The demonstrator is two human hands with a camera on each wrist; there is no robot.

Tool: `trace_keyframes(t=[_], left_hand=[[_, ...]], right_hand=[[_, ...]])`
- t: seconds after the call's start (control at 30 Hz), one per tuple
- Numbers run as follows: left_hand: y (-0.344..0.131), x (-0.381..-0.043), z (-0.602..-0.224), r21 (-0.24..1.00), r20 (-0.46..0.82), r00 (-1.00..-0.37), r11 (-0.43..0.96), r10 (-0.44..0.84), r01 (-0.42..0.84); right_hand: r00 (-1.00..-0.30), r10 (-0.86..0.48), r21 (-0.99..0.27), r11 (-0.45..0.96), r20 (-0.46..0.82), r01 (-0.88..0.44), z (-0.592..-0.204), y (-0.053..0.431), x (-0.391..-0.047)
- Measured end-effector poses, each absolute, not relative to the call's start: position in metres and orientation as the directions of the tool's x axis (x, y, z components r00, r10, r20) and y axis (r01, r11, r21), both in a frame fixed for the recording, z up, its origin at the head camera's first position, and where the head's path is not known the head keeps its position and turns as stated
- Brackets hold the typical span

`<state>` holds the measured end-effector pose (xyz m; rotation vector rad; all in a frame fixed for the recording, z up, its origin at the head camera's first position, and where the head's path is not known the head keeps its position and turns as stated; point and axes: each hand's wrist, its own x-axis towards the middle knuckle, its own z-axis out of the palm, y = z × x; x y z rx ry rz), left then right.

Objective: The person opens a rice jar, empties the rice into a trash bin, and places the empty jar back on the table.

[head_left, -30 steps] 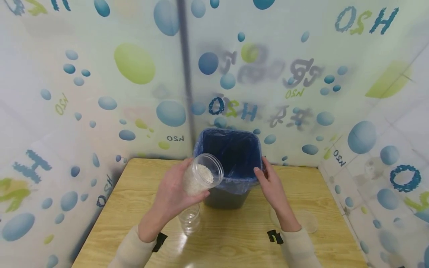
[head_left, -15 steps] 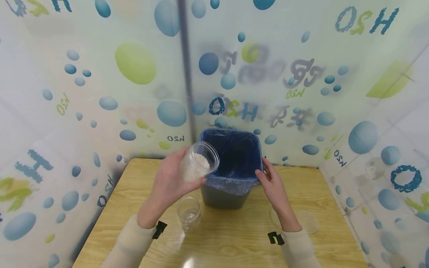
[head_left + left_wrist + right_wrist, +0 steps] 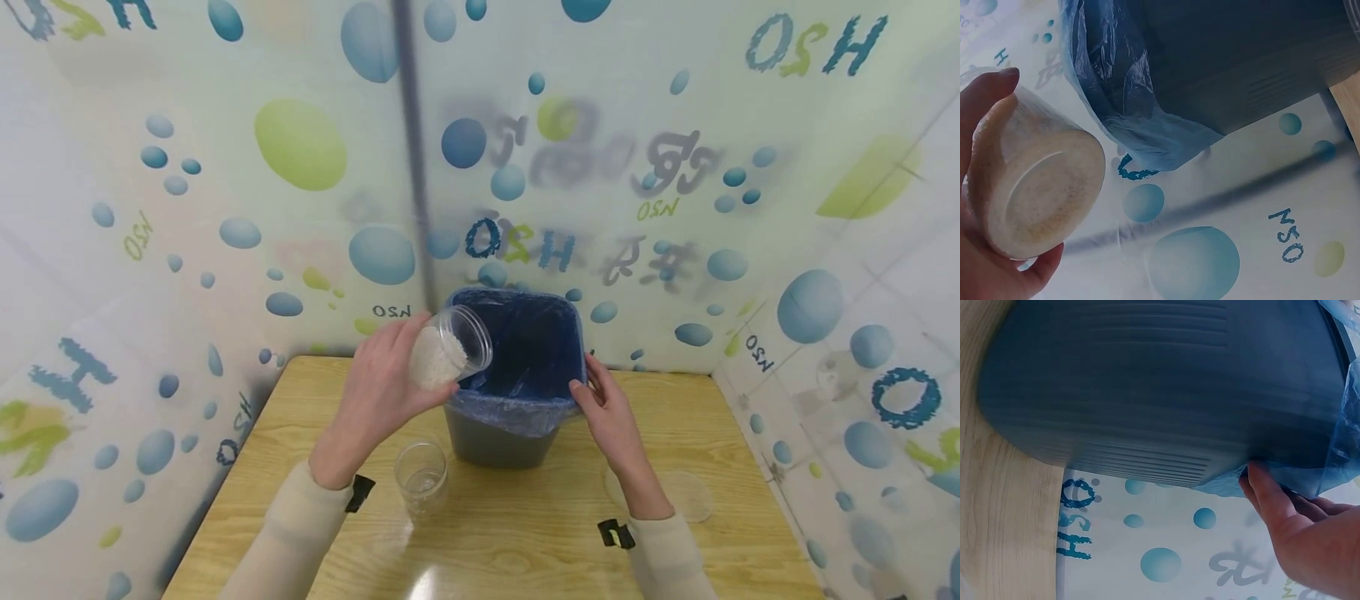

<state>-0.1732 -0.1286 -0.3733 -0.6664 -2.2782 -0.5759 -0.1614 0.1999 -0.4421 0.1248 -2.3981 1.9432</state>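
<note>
My left hand (image 3: 378, 383) grips a clear jar (image 3: 448, 346) part filled with white, rice-like grains. The jar tips to the right, its open mouth at the left rim of a dark trash bin (image 3: 498, 442) lined with a blue bag (image 3: 517, 414). No grains are seen falling. From below, the left wrist view shows the jar's round base (image 3: 1047, 197) with fingers around its side. At the bin's right rim my right hand (image 3: 607, 412) holds the edge and liner, thumb in front; in the right wrist view its fingers (image 3: 1266, 490) touch the bin's side.
A second clear jar (image 3: 422, 479) stands upright on the wooden table (image 3: 510, 533), in front of the bin to the left. Clear round lids (image 3: 690, 497) lie by the right forearm. A patterned curtain (image 3: 300, 250) hangs behind the table.
My left hand has lifted the jar slightly up and tipped it further to the right. The second jar shows more fully. My right hand stays at the bin's rim.
</note>
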Motion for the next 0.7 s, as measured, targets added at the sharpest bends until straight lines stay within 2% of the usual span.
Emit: trace_keyframes(t=[0.17,0.5,0.7], left_hand=[[-0.1274,-0.1764,-0.3708,0.176,0.684,-0.651,0.793,0.328,0.584],[-0.1245,-0.1810,-0.3682,0.057,0.685,-0.630,0.836,0.365,0.546],[-0.1245,-0.1833,-0.3696,0.041,0.657,-0.650,0.843,0.382,0.536]], right_hand=[[-0.995,-0.029,-0.969,0.225,0.096,-0.100,-0.4425,0.1998,-0.1614],[-0.994,-0.038,-0.966,0.236,0.098,-0.104,-0.4431,0.2008,-0.1616],[-0.995,-0.036,-0.966,0.239,0.095,-0.101,-0.4425,0.2004,-0.1618]])
